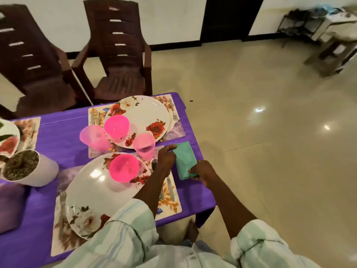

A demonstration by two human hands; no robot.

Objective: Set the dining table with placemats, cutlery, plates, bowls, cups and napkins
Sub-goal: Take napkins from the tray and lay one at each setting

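Observation:
A teal napkin (184, 160) lies folded on the purple tablecloth (63, 136) near the table's right edge. My left hand (166, 156) touches its far left corner with the fingertips. My right hand (203, 171) pinches its near corner. Left of the napkin a floral placemat (170, 202) carries a rose-patterned plate (96, 192), a pink bowl (124, 167), a knife (170, 187) and a fork (62, 198). The far placemat (96, 113) holds a second plate (146, 115), a pink bowl (116, 126) and a fork (174, 114). Two pink cups (94, 137) (144, 145) stand between the settings.
A white pot (29, 169) with dark filling stands at the left, beside another plate (7, 138) on a third mat. Two dark brown chairs (119, 55) (29, 60) stand behind the table. Tiled floor (270, 132) stretches to the right, with cluttered stools at the far right.

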